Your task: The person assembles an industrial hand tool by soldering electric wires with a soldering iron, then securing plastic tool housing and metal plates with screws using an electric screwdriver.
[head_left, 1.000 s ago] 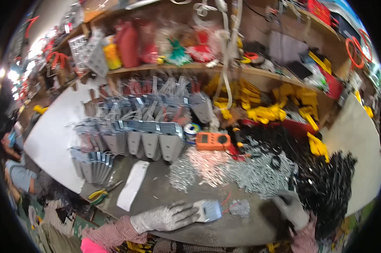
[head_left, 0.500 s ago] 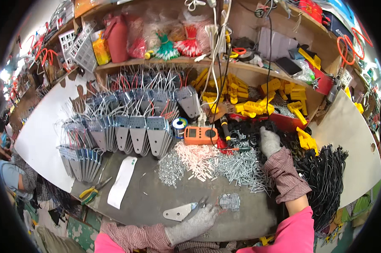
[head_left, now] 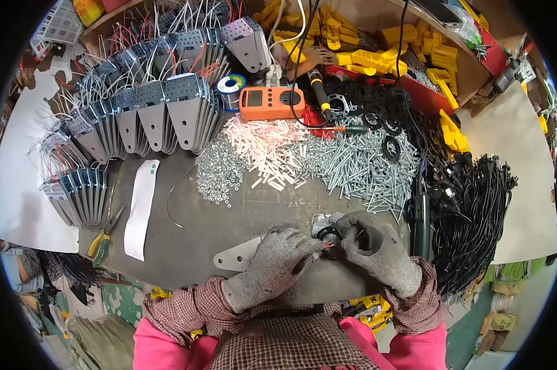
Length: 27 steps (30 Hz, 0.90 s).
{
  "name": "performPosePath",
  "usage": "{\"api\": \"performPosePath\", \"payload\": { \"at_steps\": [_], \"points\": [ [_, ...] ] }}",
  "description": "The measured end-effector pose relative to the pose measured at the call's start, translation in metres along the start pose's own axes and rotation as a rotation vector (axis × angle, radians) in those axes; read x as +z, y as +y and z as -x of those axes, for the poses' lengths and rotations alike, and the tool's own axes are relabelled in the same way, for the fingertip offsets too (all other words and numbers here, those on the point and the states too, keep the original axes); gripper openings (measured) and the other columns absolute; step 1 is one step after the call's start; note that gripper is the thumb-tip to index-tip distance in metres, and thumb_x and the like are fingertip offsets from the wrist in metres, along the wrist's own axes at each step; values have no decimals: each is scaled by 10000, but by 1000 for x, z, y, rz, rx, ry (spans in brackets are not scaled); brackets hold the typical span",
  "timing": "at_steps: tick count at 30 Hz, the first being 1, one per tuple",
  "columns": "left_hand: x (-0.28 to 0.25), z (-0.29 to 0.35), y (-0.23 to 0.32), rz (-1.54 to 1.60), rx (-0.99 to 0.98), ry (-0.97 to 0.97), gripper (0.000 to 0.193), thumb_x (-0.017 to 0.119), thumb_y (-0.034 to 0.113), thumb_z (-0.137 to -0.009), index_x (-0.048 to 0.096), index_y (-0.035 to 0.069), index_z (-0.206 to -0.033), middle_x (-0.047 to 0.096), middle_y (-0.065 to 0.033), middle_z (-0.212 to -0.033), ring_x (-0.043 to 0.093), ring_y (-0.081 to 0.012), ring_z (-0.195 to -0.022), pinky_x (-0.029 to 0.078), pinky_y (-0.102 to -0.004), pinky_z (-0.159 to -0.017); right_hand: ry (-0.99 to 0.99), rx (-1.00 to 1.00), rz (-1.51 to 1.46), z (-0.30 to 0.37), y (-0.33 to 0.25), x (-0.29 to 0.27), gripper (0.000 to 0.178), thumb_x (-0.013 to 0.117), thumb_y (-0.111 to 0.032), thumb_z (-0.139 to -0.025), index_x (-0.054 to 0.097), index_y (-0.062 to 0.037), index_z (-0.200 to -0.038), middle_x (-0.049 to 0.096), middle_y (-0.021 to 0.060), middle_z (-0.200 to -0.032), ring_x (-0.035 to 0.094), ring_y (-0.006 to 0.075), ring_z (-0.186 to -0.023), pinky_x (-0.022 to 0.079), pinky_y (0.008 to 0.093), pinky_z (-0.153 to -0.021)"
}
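Observation:
Both my hands wear grey gloves and meet over the near middle of the table. My left hand [head_left: 275,262] is closed, its fingertips pinched on a thin wire [head_left: 328,245] with a reddish end. My right hand [head_left: 377,250] is closed on a black ring [head_left: 329,234], which touches the wire end; part of the ring is hidden by the fingers. Just behind them lies a clear block [head_left: 321,221], half covered by my right hand. A flat grey metal bracket [head_left: 234,256] with holes rests beside my left hand, its right end hidden.
Beyond my hands lie piles of nuts [head_left: 217,176], pale pink sleeves [head_left: 266,148] and screws [head_left: 365,166]. An orange meter [head_left: 272,103] stands behind them. Stacked grey brackets [head_left: 186,117] fill the back left; black cables [head_left: 475,216] hang at right. Pliers [head_left: 105,237] lie left of a paper strip [head_left: 142,209].
My right hand has come back from the black parts pile to beside my left hand, now with a black ring in it. The view has tilted down and nearer the table.

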<state>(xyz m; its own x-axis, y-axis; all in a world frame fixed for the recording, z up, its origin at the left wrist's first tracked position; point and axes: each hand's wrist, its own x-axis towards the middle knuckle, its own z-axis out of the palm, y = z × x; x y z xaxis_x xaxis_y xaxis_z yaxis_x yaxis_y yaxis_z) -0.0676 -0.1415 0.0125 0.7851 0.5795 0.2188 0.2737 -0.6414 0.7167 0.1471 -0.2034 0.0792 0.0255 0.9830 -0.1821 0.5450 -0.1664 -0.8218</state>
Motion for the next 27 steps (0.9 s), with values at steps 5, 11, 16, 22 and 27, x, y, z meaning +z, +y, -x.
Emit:
{"api": "performPosePath", "payload": {
  "at_steps": [5, 11, 16, 22, 27],
  "points": [
    [-4, -5, 0, -181, 77, -51, 423, 697, 210, -811, 604, 80, -1203, 601, -124, -1144, 557, -319, -1115, 424, -463, -989, -58, -94, 27, -8, -4, 28, 181, 626, -42, -852, 561, -53, -1021, 571, 99, -736, 610, 148, -687, 492, 319, -632],
    [-17, 18, -2, -193, 28, 16, 555, 693, 382, -835, 557, 35, -1247, 557, -151, -1218, 519, -337, -1158, 408, -482, -1020, -353, -20, 19, -31, -19, 15, 305, 693, -215, -883, 651, -51, -1136, 679, 141, -907, 649, 183, -853, 542, 347, -775],
    [-13, 20, -11, -339, 86, -19, 639, 671, 502, -841, 555, 28, -1252, 561, -140, -1215, 522, -341, -1145, 439, -493, -988, 510, -369, 279, -204, -43, -94, 210, 603, -194, -925, 621, -2, -1007, 671, 188, -784, 690, 312, -757, 516, 399, -676],
    [15, 34, -17, -390, 26, 55, 490, 701, 374, -797, 594, 70, -1167, 543, -189, -1237, 525, -370, -1096, 462, -491, -910, 653, -19, 775, -394, -31, -110, 517, 620, -342, -883, 512, -72, -1310, 595, 211, -1240, 565, 392, -1175, 461, 478, -988],
    [40, 46, -23, -501, 50, 138, 455, 642, 393, -835, 607, 86, -1169, 560, -192, -1232, 546, -367, -1065, 485, -499, -861, 699, 124, 518, -446, -21, -119, 505, 588, -307, -901, 501, -79, -1343, 485, 232, -1399, 530, 393, -1241, 447, 489, -1018]
  ]
}}
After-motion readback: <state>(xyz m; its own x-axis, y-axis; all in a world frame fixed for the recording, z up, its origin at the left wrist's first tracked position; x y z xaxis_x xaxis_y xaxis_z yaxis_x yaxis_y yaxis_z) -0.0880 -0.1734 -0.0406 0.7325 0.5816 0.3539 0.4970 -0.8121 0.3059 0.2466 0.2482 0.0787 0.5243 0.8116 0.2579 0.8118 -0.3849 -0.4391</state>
